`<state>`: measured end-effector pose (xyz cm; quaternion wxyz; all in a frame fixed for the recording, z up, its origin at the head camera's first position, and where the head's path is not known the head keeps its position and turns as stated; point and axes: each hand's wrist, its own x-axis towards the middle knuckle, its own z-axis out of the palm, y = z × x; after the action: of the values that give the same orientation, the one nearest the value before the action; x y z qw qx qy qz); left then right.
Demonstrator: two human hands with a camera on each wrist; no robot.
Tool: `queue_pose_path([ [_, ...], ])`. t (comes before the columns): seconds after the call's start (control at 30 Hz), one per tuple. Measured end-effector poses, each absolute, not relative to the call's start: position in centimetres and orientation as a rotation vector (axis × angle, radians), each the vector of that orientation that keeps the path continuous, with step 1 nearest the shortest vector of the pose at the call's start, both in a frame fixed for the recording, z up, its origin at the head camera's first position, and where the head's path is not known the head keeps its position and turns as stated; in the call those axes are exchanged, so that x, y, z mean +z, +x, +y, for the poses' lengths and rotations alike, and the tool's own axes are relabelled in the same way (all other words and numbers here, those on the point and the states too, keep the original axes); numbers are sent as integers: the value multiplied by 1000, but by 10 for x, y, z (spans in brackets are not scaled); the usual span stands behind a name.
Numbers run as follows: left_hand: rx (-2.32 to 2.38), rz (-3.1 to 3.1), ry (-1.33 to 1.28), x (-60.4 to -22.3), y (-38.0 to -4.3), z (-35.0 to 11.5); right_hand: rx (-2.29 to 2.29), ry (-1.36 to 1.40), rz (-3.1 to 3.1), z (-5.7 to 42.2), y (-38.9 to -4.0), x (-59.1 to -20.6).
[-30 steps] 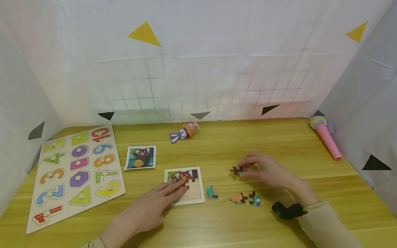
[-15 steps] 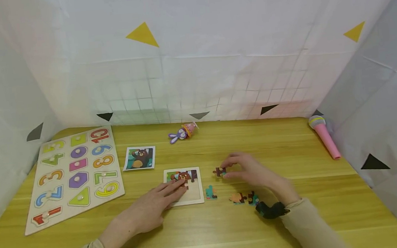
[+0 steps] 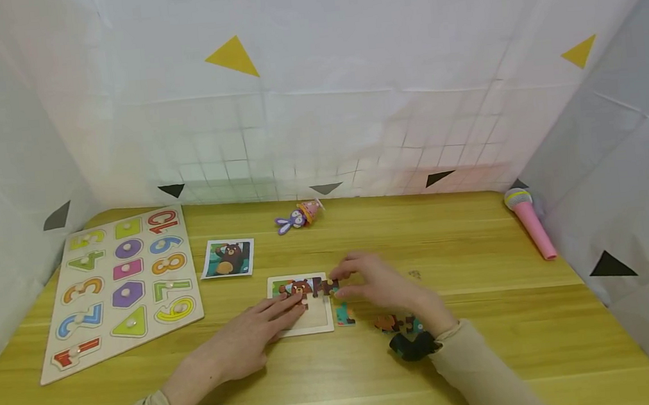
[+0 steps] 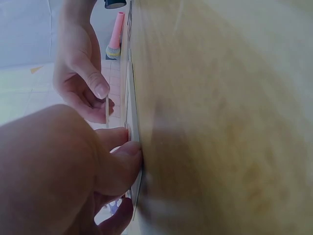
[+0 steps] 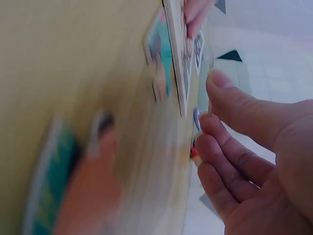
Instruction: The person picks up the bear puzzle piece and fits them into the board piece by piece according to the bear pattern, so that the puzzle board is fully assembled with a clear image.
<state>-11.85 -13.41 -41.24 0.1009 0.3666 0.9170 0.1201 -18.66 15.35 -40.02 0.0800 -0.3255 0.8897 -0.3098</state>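
Note:
A small wooden puzzle frame [image 3: 319,324] lies on the table, its upper part filled with pieces showing a bear's head. My left hand [image 3: 249,339] rests on its left side, fingers stretched over the picture; the left wrist view has the thumb [image 4: 128,154] at the frame's edge. Between thumb and fingertips, my right hand [image 3: 380,284] pinches a dark brown puzzle piece [image 3: 330,287] above the frame's upper right edge. The right wrist view shows that piece [image 5: 211,98] edge-on, raised off the table. A teal piece [image 3: 344,314] lies right of the frame.
Nearer the right forearm lie an orange-brown piece [image 3: 386,324] and another teal piece [image 3: 415,324]. A bear picture card [image 3: 228,260] and a number-and-shape board [image 3: 150,263] are at left. A rabbit toy [image 3: 298,217] lies at the back, a pink toy microphone [image 3: 535,229] far right.
My right hand has moved left across the table with the brown puzzle piece, from right of the loose pieces to the frame's upper right edge. The left hand has stayed on the frame.

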Motion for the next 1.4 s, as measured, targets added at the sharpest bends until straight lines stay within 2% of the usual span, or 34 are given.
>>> queue_pose_path([
  [0.47, 373, 2710, 1042, -412, -120, -133, -853, -1120, 2644, 131, -181, -404],
  [1.4, 312, 2749, 1090, -414, -122, -127, -870, -1074, 2681, 123, -178, -409],
])
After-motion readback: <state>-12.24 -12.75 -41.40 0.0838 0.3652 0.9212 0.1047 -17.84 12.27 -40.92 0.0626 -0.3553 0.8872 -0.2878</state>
